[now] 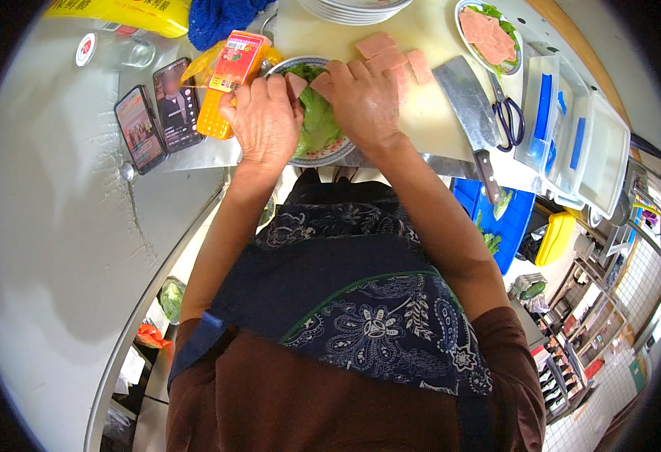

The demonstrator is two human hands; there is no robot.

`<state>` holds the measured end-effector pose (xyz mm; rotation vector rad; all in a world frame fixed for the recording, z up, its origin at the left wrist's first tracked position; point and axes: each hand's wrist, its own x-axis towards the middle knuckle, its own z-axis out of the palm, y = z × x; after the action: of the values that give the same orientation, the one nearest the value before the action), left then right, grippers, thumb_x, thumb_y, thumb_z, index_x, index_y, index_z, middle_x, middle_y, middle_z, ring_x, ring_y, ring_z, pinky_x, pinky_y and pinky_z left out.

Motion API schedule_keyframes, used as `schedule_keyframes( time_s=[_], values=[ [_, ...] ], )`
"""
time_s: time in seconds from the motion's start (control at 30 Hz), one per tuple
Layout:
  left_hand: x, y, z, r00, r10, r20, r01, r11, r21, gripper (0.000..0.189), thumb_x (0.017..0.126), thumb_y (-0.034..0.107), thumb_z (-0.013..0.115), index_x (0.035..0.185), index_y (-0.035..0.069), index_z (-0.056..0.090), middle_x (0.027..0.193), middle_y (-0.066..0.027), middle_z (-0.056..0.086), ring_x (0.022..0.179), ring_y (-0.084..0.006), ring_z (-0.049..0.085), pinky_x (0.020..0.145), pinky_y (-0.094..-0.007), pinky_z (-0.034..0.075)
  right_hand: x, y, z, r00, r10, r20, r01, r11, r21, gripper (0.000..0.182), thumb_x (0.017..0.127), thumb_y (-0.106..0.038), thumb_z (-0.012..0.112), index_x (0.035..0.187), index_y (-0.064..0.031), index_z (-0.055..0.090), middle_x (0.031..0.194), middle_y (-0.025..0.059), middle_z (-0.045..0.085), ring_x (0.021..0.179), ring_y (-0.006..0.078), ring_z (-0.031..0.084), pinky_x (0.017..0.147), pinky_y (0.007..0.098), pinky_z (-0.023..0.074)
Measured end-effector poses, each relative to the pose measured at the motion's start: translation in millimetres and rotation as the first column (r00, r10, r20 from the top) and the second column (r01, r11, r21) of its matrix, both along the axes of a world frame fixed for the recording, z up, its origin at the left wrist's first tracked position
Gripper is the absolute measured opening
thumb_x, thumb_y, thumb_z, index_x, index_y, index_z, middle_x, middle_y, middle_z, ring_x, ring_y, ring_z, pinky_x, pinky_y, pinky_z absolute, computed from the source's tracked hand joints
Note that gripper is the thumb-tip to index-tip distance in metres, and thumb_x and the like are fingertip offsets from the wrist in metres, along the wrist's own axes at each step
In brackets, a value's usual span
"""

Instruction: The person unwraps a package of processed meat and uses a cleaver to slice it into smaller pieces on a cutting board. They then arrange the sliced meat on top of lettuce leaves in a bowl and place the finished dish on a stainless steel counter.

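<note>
A patterned plate (pixel 339 152) lined with green lettuce leaves (pixel 320 125) lies before me at the edge of the work surface. Over its left side, my left hand (pixel 268 116) holds a slice of pink luncheon meat (pixel 295 85) between its fingers. My right hand (pixel 364 104) grips another pink slice (pixel 322 86) above the lettuce. More meat slices (pixel 385 58) lie on the pale cutting board (pixel 424 107), just beyond my right hand. An orange and red package (pixel 234 62) stands left of the plate, close to my left hand.
A cleaver (pixel 466 104) and scissors (pixel 508 121) lie to the right, beside clear plastic containers (pixel 604 152). A second plate (pixel 521 59) holds meat and lettuce. Stacked plates (pixel 359 17) stand at the back. Two phones (pixel 141 130) and a glass jar (pixel 132 53) are at left.
</note>
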<state>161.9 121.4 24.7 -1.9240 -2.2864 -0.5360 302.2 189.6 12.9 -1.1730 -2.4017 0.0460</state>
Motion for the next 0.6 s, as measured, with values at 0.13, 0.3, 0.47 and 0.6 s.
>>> schedule_keyframes(
  time_s=[0.13, 0.3, 0.47, 0.6],
  values=[
    [0.1, -1.6, -4.1, 1.000, -0.003, -0.023, 0.003, 1.000, 0.022, 0.028, 0.069, 0.020, 0.067, 0.092, 0.008, 0.058, 0.084, -0.0086, 0.058, 0.086, -0.0274, 0.053, 0.082, -0.0471, 0.031, -0.8, -5.1, 10.2, 0.998, 0.029, -0.054, -0.028, 0.999, 0.018, 0.020, 0.070, -0.019, 0.066, 0.089, -0.0131, 0.060, 0.076, 0.0030, 0.056, 0.076, 0.0230, 0.057, 0.065, 0.0384, 0.0415],
    [-0.9, -2.0, -2.9, 1.000, 0.000, -0.030, 0.000, 1.000, -0.002, 0.027, 0.070, 0.021, 0.067, 0.092, 0.008, 0.058, 0.085, -0.0083, 0.058, 0.088, -0.0279, 0.052, 0.083, -0.0477, 0.030, -2.9, 2.2, 1.0, 0.998, 0.054, -0.014, -0.053, 0.998, 0.030, 0.019, 0.070, -0.018, 0.066, 0.087, -0.0142, 0.060, 0.075, 0.0026, 0.053, 0.077, 0.0224, 0.056, 0.063, 0.0386, 0.0411],
    [2.4, -1.1, -1.3, 1.000, 0.005, -0.020, -0.005, 1.000, -0.004, 0.029, 0.068, 0.021, 0.068, 0.092, 0.009, 0.057, 0.088, -0.0083, 0.057, 0.090, -0.0277, 0.050, 0.086, -0.0485, 0.029, -7.2, 5.1, -4.4, 0.998, 0.063, -0.001, -0.063, 0.995, 0.077, 0.018, 0.070, -0.017, 0.066, 0.086, -0.0120, 0.059, 0.075, 0.0029, 0.053, 0.077, 0.0224, 0.056, 0.061, 0.0386, 0.0409],
    [2.3, -3.8, -2.1, 0.999, 0.027, 0.025, -0.028, 0.999, 0.024, 0.025, 0.066, 0.021, 0.068, 0.085, 0.009, 0.057, 0.086, -0.0081, 0.055, 0.090, -0.0273, 0.050, 0.087, -0.0491, 0.029, 1.9, 19.2, 8.8, 0.982, 0.102, -0.156, -0.083, 0.989, 0.123, 0.014, 0.071, -0.019, 0.062, 0.079, -0.0095, 0.056, 0.074, 0.0053, 0.052, 0.074, 0.0242, 0.055, 0.062, 0.0387, 0.0424]
  ],
)
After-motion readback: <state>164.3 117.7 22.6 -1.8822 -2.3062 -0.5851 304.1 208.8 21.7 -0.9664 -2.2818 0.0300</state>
